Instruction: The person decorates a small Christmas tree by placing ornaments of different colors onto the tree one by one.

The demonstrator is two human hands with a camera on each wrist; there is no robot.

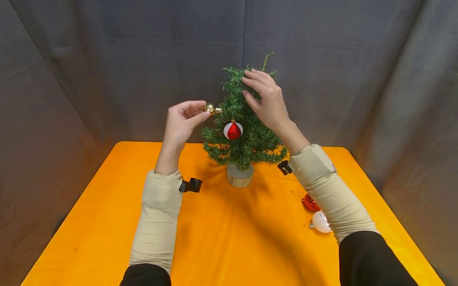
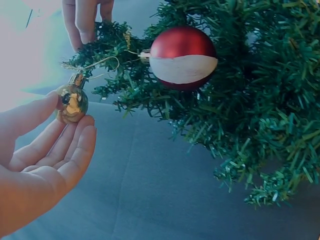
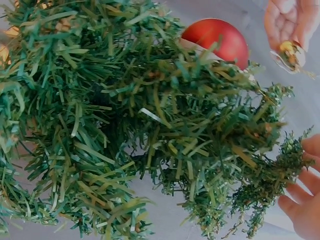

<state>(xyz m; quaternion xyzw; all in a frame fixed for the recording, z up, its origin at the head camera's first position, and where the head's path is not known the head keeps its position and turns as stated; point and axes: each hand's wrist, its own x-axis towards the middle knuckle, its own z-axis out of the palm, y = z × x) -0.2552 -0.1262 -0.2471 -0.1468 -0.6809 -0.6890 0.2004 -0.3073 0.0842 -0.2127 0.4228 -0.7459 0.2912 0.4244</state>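
A small green artificial tree (image 1: 240,119) stands on a round wooden base (image 1: 239,177) at the back of the orange table (image 1: 222,238). A red-and-white bauble (image 1: 233,130) hangs on its front, close up in the left wrist view (image 2: 182,57) and seen in the right wrist view (image 3: 220,40). My left hand (image 1: 204,111) pinches a small gold bauble (image 1: 209,107) (image 2: 72,102) between thumb and fingers, just left of the tree; its gold loop (image 2: 100,64) lies against a branch tip. My right hand (image 1: 252,89) rests its straight fingers (image 2: 85,22) on the upper branches.
A red ornament (image 1: 310,203) and a white ornament (image 1: 320,221) lie on the table beside my right forearm. Grey cloth (image 1: 107,59) hangs behind and on both sides. The table's edges run close on the left and right.
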